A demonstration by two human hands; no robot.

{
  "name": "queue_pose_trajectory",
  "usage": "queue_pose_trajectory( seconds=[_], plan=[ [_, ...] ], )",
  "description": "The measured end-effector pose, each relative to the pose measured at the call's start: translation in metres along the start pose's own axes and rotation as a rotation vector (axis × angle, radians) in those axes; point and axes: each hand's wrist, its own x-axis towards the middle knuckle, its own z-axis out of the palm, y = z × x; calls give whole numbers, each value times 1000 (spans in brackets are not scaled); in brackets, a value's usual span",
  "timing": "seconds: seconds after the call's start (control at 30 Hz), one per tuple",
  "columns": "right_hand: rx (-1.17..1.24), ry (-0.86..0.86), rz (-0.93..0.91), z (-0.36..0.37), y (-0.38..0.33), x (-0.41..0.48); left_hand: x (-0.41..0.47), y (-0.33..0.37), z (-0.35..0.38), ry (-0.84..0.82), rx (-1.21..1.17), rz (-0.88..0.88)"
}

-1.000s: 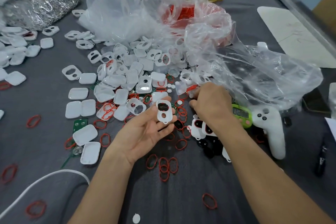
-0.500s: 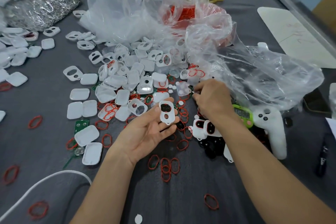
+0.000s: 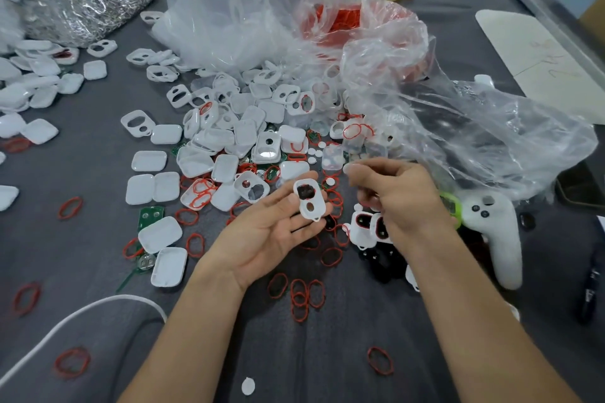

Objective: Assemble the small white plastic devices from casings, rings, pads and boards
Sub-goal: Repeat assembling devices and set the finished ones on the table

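White casing [image 3: 309,201] held in left hand [image 3: 271,235], right hand [image 3: 397,196] just beside

My left grip [image 3: 271,232]: palm up, fingers nearly straight, thumb pinning white casing [image 3: 309,199] against fingertips. My right grip [image 3: 404,198]: just beside it, knuckles up, fingers curled, tips bunched; whether they pinch anything, too blurred to tell. Both forearms bare.

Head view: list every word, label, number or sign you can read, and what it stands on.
No text is readable.
White sheet: faint pen marks, too blurred to read.
Green counter: display mostly hidden behind the right hand.
Black pen: pale marks, too small to read.
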Motion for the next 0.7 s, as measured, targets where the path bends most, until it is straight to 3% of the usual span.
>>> queue_pose_trajectory(
  seconds=[0.07,0.17,0.43,0.7],
  plan=[
    [119,-72,93,4,3,-16,-1,0,0,-20,6,7],
    [89,-97,94,8,9,-29,-3,-1,2,-60,29,8],
    [-415,-84,-149,19,10,-41,-5,-1,2,-56,53,24],
    [-1054,-42,-513,28,-5,-51,-2,-3,2,-52,59,18]
  ],
)
